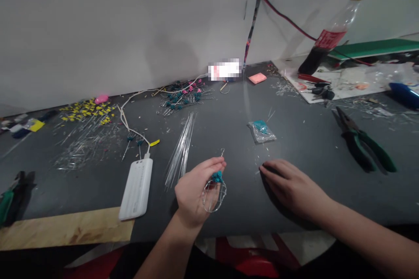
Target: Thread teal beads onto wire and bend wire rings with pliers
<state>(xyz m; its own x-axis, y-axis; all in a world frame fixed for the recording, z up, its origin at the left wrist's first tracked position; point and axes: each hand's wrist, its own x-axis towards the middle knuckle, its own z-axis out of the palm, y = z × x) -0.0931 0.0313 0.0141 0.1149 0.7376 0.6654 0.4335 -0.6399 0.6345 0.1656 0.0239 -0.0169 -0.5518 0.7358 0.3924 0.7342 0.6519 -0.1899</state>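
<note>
My left hand [195,188]: grip closed on wire loop [214,199] | my right hand [291,185]: grip open, empty, flat on table [229,130]

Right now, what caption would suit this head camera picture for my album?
Left hand holds a looped wire piece with a teal bead, right hand flat on the dark table.
</note>
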